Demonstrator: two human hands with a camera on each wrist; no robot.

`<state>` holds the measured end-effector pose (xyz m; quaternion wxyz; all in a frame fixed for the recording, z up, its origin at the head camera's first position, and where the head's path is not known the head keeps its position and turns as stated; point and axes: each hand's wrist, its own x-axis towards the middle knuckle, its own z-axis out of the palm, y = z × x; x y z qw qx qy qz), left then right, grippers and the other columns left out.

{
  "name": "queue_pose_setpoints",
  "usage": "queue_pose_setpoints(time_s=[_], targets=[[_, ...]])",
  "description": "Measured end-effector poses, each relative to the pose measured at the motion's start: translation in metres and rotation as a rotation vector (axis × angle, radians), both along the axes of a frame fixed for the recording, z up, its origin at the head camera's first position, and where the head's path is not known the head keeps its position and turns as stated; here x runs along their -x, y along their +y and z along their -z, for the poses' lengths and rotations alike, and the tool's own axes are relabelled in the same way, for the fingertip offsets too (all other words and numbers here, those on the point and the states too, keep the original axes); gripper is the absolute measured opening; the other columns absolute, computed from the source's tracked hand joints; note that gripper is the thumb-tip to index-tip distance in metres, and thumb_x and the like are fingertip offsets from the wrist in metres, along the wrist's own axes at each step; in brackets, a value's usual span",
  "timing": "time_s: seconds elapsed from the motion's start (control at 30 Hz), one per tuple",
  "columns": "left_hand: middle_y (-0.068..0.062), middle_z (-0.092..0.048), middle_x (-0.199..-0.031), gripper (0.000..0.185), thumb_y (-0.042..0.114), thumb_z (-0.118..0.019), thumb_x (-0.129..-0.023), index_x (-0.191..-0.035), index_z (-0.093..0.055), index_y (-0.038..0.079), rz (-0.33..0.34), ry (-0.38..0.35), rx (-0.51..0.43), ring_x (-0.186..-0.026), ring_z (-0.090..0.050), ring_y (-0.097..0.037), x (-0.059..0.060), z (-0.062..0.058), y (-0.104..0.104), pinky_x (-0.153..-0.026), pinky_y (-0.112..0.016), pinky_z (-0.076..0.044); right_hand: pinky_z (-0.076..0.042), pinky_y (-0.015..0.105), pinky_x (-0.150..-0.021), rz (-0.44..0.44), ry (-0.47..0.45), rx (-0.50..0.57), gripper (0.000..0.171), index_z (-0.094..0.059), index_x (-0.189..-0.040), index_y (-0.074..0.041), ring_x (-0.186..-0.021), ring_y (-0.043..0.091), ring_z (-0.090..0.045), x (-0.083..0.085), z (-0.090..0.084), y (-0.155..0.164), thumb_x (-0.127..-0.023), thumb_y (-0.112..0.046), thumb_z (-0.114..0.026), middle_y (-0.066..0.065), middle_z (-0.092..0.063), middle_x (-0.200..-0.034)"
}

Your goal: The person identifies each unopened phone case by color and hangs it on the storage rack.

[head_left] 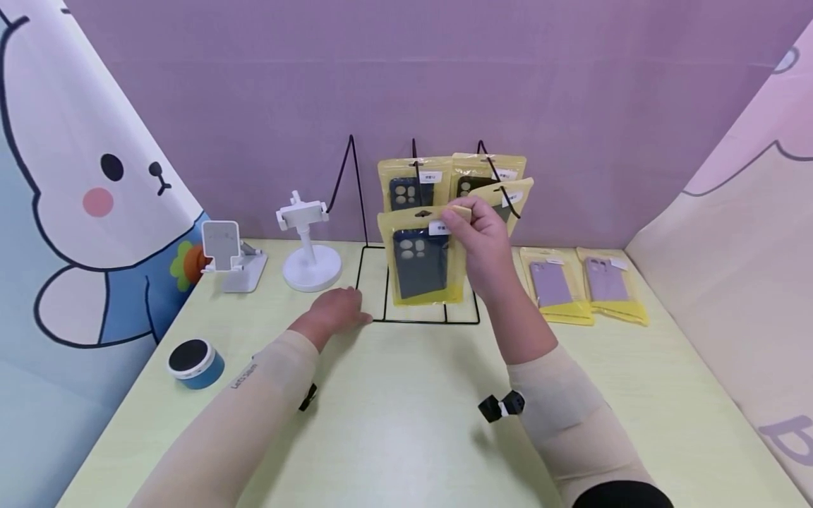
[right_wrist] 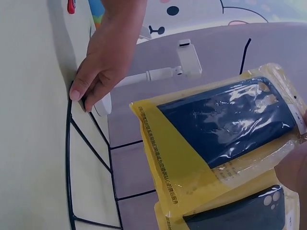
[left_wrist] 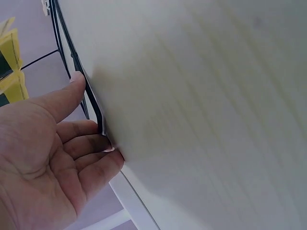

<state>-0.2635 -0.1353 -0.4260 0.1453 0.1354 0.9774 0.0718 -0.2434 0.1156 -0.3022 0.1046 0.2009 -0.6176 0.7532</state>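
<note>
My right hand (head_left: 485,243) pinches the top right corner of a clear-and-yellow zip bag (head_left: 455,286) and holds it up in front of the black wire display rack (head_left: 413,322). Inside the bag shows a dark blue phone case (head_left: 420,264); the right wrist view has the same phone case (right_wrist: 230,124) close up. Down at the rack's front left corner, my left hand (head_left: 336,309) grips the base wire between thumb and fingers, as the left wrist view also shows. Behind the held bag, several bagged cases, among them a blue one (head_left: 406,194), hang on the rack's prongs.
Two bagged purple phone cases (head_left: 551,283) lie on the table at the right. Left of the rack stand a white round-based phone holder (head_left: 311,268) and a white folding phone stand (head_left: 244,274). A blue-and-white round container with a dark top (head_left: 200,370) sits nearer, by the left forearm.
</note>
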Motion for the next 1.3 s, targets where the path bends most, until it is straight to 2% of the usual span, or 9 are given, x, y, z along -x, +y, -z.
queue_pose_setpoints(time_s=[0.27,0.5,0.8,0.9,1.13,1.3], targets=[[-0.023,-0.06,-0.129,0.047,0.041,-0.063,-0.094,-0.115,-0.061,-0.002,-0.002,0.002,0.018,-0.113,-0.06,-0.038,-0.001,0.0,0.001,-0.1,-0.048,-0.049,-0.048,0.026,-0.081,0.013,-0.039,0.009,0.005,-0.063,-0.095,-0.013,-0.089,0.012,-0.055,0.016,0.003,-0.006,-0.094,-0.016,-0.067,-0.002,-0.06,-0.092],[-0.023,-0.06,-0.125,0.05,0.041,-0.062,-0.095,-0.118,-0.059,-0.004,0.003,0.005,0.035,-0.112,-0.06,-0.038,-0.001,0.001,0.002,-0.099,-0.048,-0.049,-0.047,0.027,-0.083,0.05,-0.067,0.003,0.01,-0.064,-0.096,-0.012,-0.089,0.012,-0.054,0.033,0.004,-0.008,-0.093,-0.02,-0.068,-0.003,-0.06,-0.093],[-0.023,-0.06,-0.126,0.051,0.041,-0.061,-0.095,-0.119,-0.058,-0.003,0.005,0.0,0.038,-0.112,-0.06,-0.038,-0.001,0.0,0.002,-0.1,-0.048,-0.049,-0.046,0.033,-0.099,0.104,-0.12,-0.031,0.012,-0.064,-0.099,-0.015,-0.107,0.015,-0.056,0.048,0.001,-0.01,-0.093,-0.024,-0.069,-0.002,-0.061,-0.107],[-0.023,-0.06,-0.125,0.051,0.041,-0.061,-0.095,-0.12,-0.058,-0.004,0.003,0.004,0.036,-0.112,-0.06,-0.038,-0.002,-0.001,0.003,-0.099,-0.048,-0.049,-0.045,0.035,-0.102,0.108,-0.132,-0.021,0.013,-0.064,-0.099,-0.015,-0.109,0.016,-0.056,0.052,-0.001,-0.011,-0.092,-0.024,-0.07,-0.001,-0.062,-0.108],[-0.023,-0.061,-0.123,0.05,0.041,-0.062,-0.095,-0.118,-0.058,-0.004,0.007,0.009,0.028,-0.11,-0.061,-0.038,-0.002,0.001,0.002,-0.098,-0.048,-0.05,-0.047,0.031,-0.095,0.101,-0.141,0.01,0.012,-0.065,-0.098,-0.015,-0.099,0.013,-0.055,0.06,0.003,-0.01,-0.091,-0.022,-0.071,-0.004,-0.061,-0.097],[-0.023,-0.06,-0.125,0.049,0.041,-0.062,-0.095,-0.118,-0.058,-0.003,0.005,0.011,0.027,-0.11,-0.061,-0.038,0.0,0.003,0.002,-0.098,-0.048,-0.05,-0.047,0.03,-0.086,0.081,-0.159,-0.008,0.021,-0.063,-0.106,-0.015,-0.086,0.013,-0.052,0.061,0.009,-0.007,-0.091,-0.027,-0.071,-0.004,-0.056,-0.083]])
